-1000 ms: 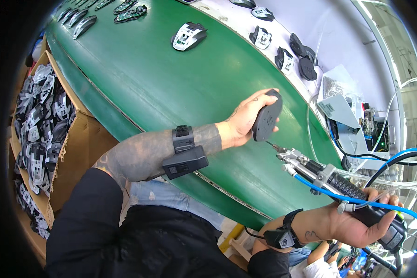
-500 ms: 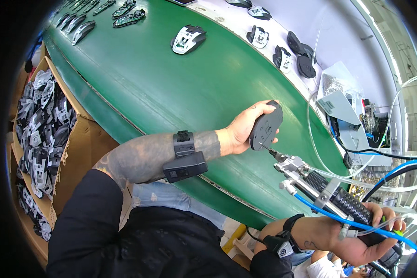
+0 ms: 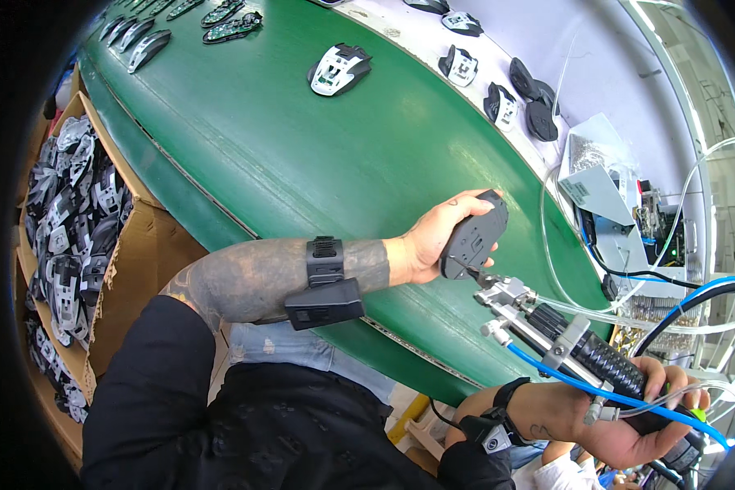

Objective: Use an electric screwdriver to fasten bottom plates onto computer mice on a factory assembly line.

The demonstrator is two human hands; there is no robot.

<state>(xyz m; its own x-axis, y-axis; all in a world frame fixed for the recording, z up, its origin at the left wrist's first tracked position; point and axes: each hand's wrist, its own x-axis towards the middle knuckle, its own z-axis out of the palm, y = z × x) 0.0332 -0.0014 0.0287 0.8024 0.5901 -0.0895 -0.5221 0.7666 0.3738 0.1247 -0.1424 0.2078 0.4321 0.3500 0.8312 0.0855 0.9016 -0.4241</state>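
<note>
My left hand [image 3: 439, 237] grips a black computer mouse [image 3: 475, 237] with its flat underside turned up, fingers wrapped round its far edge. My right hand [image 3: 641, 420] is closed round the black grip of a powered screwdriver [image 3: 584, 347] fitted with metal clamps and a blue air hose. The screwdriver's thin tip [image 3: 472, 272] meets the lower end of the mouse's underside; whether a screw sits there is too small to tell. Farther off on the green belt lies a partly assembled mouse [image 3: 339, 70] with a white inner shell.
A cardboard box [image 3: 143, 245] full of grey and black mouse shells stands at the left. More mouse parts [image 3: 147, 51] line the belt's far left. Several mice [image 3: 502, 106] rest on the white ledge. A screw feeder [image 3: 660, 220] with loose clear tubes stands at the right.
The mouse in my left hand has shifted slightly down and right, and tilted. The screwdriver has moved a little left, its tip now against the mouse's lower end.
</note>
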